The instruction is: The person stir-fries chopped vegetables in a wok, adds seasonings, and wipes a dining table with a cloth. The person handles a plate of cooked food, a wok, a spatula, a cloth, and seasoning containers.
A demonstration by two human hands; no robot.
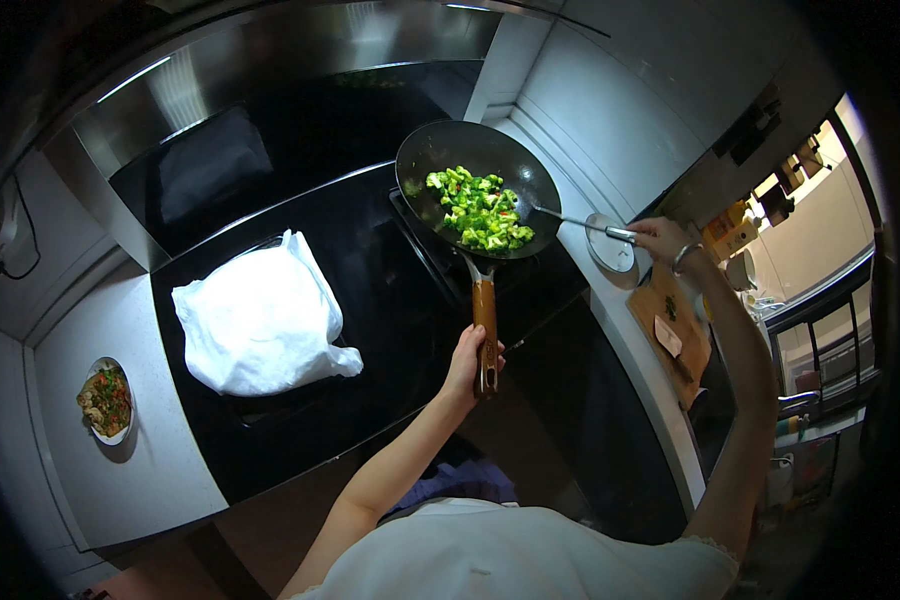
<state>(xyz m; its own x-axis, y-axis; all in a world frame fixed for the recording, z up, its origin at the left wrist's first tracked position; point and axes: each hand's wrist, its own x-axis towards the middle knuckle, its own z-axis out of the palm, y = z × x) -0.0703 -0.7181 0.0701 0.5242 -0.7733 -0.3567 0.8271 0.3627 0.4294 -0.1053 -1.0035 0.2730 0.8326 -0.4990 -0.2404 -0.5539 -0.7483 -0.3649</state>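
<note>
My left hand grips the brown wooden handle of a dark wok over the right side of the black stove. Chopped broccoli with a few small red bits lies in the wok. My right hand holds a metal spatula by its handle end, and the spatula's far end meets the wok's inner right wall beside the broccoli. Under the spatula handle, a white plate rests on the right counter.
A white cloth covers something on the stove's left side. On the left counter stands a dish of cooked food. A wooden cutting board at right carries a cleaver and chopped greens. Walls border the stove behind.
</note>
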